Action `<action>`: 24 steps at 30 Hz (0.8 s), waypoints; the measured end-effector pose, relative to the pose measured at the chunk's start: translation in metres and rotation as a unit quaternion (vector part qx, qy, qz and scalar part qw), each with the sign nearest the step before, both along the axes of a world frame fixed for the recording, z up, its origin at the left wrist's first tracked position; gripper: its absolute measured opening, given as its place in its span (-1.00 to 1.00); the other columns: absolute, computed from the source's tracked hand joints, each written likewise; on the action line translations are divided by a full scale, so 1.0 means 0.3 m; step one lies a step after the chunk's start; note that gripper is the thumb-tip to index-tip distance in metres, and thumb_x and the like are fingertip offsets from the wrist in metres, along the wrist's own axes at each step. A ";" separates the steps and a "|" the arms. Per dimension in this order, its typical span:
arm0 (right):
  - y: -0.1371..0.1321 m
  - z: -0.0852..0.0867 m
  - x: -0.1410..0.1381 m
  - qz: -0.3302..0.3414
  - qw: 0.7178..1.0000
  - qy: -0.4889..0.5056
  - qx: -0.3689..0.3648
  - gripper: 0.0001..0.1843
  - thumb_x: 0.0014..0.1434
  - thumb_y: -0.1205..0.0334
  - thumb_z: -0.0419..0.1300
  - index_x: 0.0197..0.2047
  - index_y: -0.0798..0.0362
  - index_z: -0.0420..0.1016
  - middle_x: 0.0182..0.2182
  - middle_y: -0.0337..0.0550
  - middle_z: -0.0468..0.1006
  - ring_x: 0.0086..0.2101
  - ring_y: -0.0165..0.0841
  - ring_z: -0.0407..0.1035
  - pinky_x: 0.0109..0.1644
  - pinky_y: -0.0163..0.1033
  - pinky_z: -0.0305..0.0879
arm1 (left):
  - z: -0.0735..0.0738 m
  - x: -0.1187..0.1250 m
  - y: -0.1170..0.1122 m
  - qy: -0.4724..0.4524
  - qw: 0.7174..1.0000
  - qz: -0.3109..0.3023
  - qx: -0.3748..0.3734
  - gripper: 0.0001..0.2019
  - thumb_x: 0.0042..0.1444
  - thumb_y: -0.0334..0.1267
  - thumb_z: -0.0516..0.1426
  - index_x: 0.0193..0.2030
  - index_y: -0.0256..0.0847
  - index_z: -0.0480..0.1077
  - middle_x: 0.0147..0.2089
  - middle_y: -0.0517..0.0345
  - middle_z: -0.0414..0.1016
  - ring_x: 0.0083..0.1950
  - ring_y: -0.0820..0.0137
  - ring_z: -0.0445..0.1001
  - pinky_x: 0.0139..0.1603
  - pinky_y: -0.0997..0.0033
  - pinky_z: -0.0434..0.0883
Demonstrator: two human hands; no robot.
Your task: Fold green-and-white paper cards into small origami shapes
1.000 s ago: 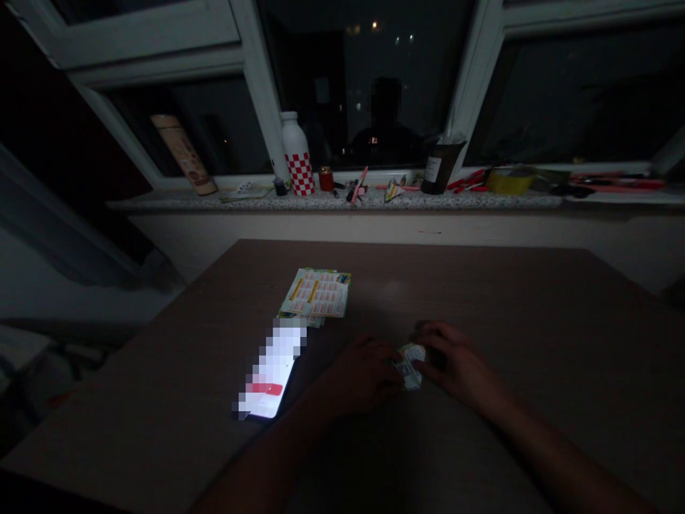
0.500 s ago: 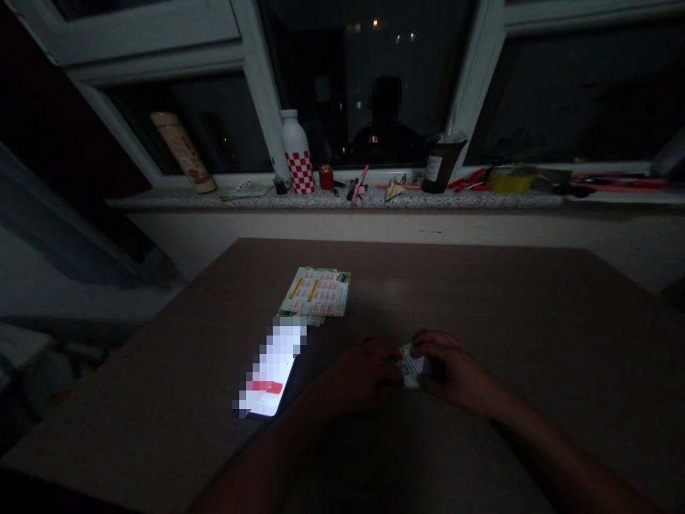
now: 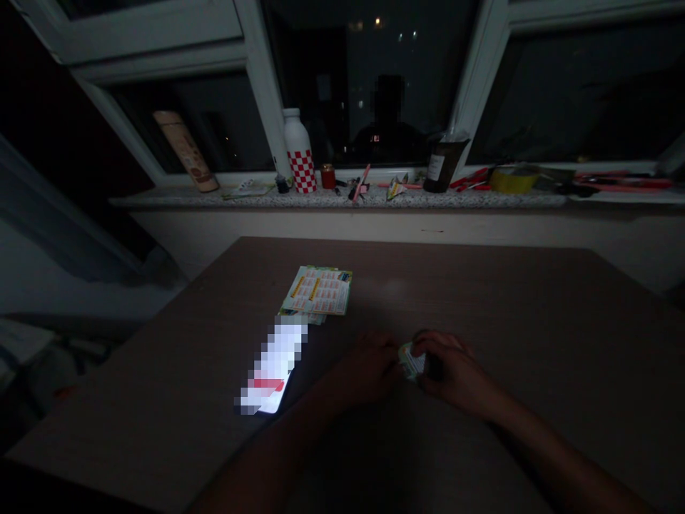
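A small piece of printed paper (image 3: pixel 412 363), pale green and white with fine lines of text, is held between my two hands low over the table. My left hand (image 3: pixel 375 365) pinches its left edge, the fingers dark and partly lost in shadow. On the opposite side my right hand (image 3: pixel 448 364) grips the paper with curled fingers and thumb. Part of the paper is hidden behind the fingers. Beyond my left hand lies a loose stack of printed cards (image 3: pixel 321 293) with red and yellow print.
A phone with a lit screen (image 3: pixel 278 357) lies on the brown table (image 3: pixel 514 300), left of my left forearm. Along the stone windowsill (image 3: pixel 240 201) stand a tan flask (image 3: pixel 187 151), a red-checked white bottle (image 3: pixel 300 153), a dark cup (image 3: pixel 443 168) and yellow tape (image 3: pixel 512 180).
The paper has shifted and turned slightly between my fingers, with its lower edge now higher. My left fingers have moved a little along its edge. The stack and the phone have stayed put.
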State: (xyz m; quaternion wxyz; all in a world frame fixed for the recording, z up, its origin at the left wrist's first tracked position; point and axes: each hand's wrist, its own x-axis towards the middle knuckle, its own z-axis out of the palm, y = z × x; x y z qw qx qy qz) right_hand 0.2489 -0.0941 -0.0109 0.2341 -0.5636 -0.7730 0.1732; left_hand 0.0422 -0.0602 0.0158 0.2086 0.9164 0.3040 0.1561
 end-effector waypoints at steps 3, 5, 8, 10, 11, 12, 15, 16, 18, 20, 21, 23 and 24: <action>0.001 -0.008 0.002 -0.002 1.000 -0.002 0.002 -0.60 -0.17 0.34 0.24 -0.18 -0.07 0.44 -0.06 -0.14 0.45 -0.01 -0.12 0.29 0.07 0.02 0.06 | -0.014 0.022 0.004 0.010 0.999 0.034 0.006 -0.87 0.18 -0.30 0.03 -0.27 -0.26 0.38 -0.14 0.06 0.34 -0.07 0.31 0.30 -0.03 0.32 0.25; 0.001 -0.009 0.002 -0.001 1.000 -0.002 0.003 -0.60 -0.18 0.35 0.23 -0.18 -0.07 0.44 -0.06 -0.15 0.45 -0.01 -0.13 0.29 0.07 0.01 0.07 | -0.024 0.034 0.005 0.017 0.999 0.049 0.010 -0.87 0.18 -0.31 0.02 -0.29 -0.27 0.37 -0.14 0.06 0.33 -0.07 0.31 0.28 -0.03 0.33 0.25; 0.002 -0.004 0.003 0.004 1.000 -0.002 -0.001 -0.61 -0.17 0.35 0.24 -0.18 -0.06 0.45 -0.05 -0.14 0.45 -0.01 -0.15 0.29 0.09 0.00 0.06 | -0.040 0.045 0.002 0.022 0.997 0.070 0.017 -0.88 0.16 -0.33 0.03 -0.29 -0.28 0.38 -0.09 0.04 0.31 -0.04 0.29 0.26 0.01 0.30 0.24; 0.002 -0.002 0.004 0.003 1.000 -0.004 -0.006 -0.61 -0.17 0.34 0.25 -0.18 -0.05 0.45 -0.05 -0.13 0.45 -0.01 -0.15 0.30 0.09 0.00 0.06 | -0.049 0.049 -0.003 0.022 0.996 0.086 0.023 -0.87 0.15 -0.32 0.04 -0.28 -0.29 0.39 -0.06 0.03 0.30 -0.01 0.27 0.24 0.04 0.28 0.23; 0.003 -0.001 0.004 0.003 1.000 -0.004 -0.008 -0.61 -0.17 0.34 0.25 -0.18 -0.05 0.45 -0.05 -0.13 0.46 -0.01 -0.15 0.30 0.09 0.00 0.06 | -0.053 0.050 -0.005 0.023 0.995 0.093 0.025 -0.86 0.15 -0.31 0.04 -0.27 -0.29 0.39 -0.05 0.02 0.29 0.00 0.26 0.24 0.05 0.27 0.23; 0.003 -0.001 0.005 0.004 1.000 -0.005 -0.009 -0.61 -0.17 0.33 0.25 -0.17 -0.05 0.45 -0.05 -0.12 0.46 -0.01 -0.15 0.30 0.09 0.00 0.06 | -0.055 0.051 -0.007 0.024 0.995 0.098 0.026 -0.86 0.15 -0.31 0.03 -0.27 -0.29 0.40 -0.04 0.01 0.29 0.01 0.26 0.24 0.06 0.25 0.23; 0.004 -0.002 0.007 0.004 1.000 -0.004 -0.010 -0.61 -0.16 0.32 0.25 -0.16 -0.05 0.45 -0.05 -0.12 0.45 -0.01 -0.14 0.30 0.10 0.00 0.06 | -0.058 0.052 -0.013 0.033 0.993 0.111 0.022 -0.84 0.15 -0.28 0.03 -0.25 -0.29 0.40 -0.01 -0.01 0.28 0.03 0.24 0.24 0.07 0.22 0.23; 0.005 -0.003 0.007 0.004 1.000 -0.005 -0.011 -0.60 -0.16 0.32 0.26 -0.16 -0.05 0.45 -0.05 -0.12 0.45 -0.01 -0.14 0.29 0.09 0.00 0.07 | -0.057 0.052 -0.015 0.036 0.993 0.114 0.019 -0.84 0.15 -0.28 0.03 -0.25 -0.28 0.40 0.00 -0.01 0.28 0.03 0.23 0.24 0.07 0.21 0.23; 0.005 -0.004 0.007 0.002 1.000 -0.006 -0.010 -0.60 -0.17 0.32 0.26 -0.17 -0.05 0.46 -0.05 -0.12 0.45 -0.02 -0.14 0.29 0.09 0.00 0.07 | -0.055 0.052 -0.018 0.040 0.992 0.121 0.015 -0.83 0.15 -0.26 0.03 -0.24 -0.28 0.39 0.02 -0.02 0.27 0.06 0.22 0.23 0.08 0.20 0.23; 0.005 -0.002 0.006 0.004 1.000 -0.006 -0.006 -0.60 -0.18 0.33 0.26 -0.18 -0.05 0.46 -0.06 -0.13 0.45 -0.02 -0.15 0.30 0.09 -0.01 0.07 | -0.052 0.053 -0.021 0.044 0.991 0.129 0.013 -0.83 0.15 -0.26 0.03 -0.24 -0.28 0.39 0.05 -0.03 0.26 0.08 0.21 0.22 0.11 0.20 0.21; 0.005 0.000 0.005 0.006 1.000 -0.005 -0.003 -0.60 -0.18 0.34 0.26 -0.18 -0.04 0.46 -0.07 -0.14 0.46 -0.02 -0.16 0.30 0.09 -0.01 0.07 | -0.050 0.055 -0.022 0.048 0.990 0.132 0.011 -0.83 0.15 -0.26 0.02 -0.24 -0.28 0.39 0.05 -0.03 0.26 0.08 0.21 0.22 0.12 0.19 0.20; 0.004 0.005 0.004 0.009 1.000 -0.005 0.000 -0.61 -0.17 0.35 0.25 -0.18 -0.04 0.46 -0.07 -0.14 0.46 -0.02 -0.17 0.31 0.10 -0.02 0.07 | -0.046 0.059 -0.025 0.055 0.989 0.137 0.005 -0.83 0.15 -0.28 0.03 -0.23 -0.29 0.40 0.06 -0.04 0.27 0.09 0.21 0.22 0.13 0.20 0.20; 0.003 0.007 0.003 0.010 1.000 -0.005 0.000 -0.61 -0.17 0.35 0.25 -0.18 -0.04 0.46 -0.07 -0.14 0.46 -0.02 -0.17 0.30 0.10 -0.03 0.07 | -0.045 0.061 -0.026 0.059 0.989 0.139 0.002 -0.83 0.14 -0.28 0.03 -0.23 -0.29 0.40 0.06 -0.05 0.27 0.09 0.20 0.23 0.13 0.21 0.19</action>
